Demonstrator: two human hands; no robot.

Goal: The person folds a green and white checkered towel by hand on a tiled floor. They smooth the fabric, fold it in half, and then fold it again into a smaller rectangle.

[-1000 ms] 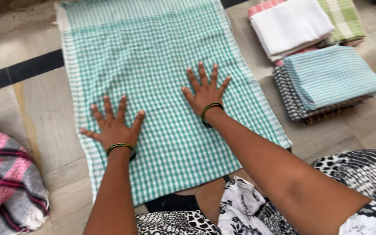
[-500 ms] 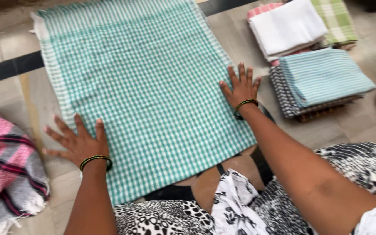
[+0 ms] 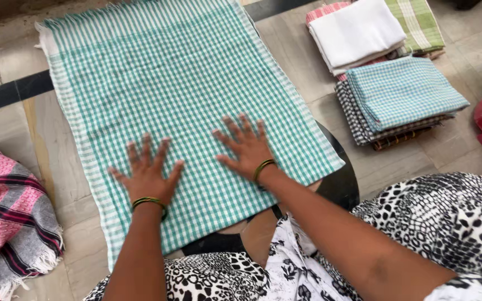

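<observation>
Both hands drawn back together from the edges, left hand and right hand spread flat on green checked cloth

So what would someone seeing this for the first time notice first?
The big green checked cloth spread flat on the floor fills the middle, with the left hand and right hand pressed flat on its near part, fingers spread. At upper right sits a stack of folded cloths; a pink and grey blanket lies at left.

Two hands, left and right, press flat with spread fingers on a green checked cloth laid over the floor; folded cloths lie nearby.
</observation>
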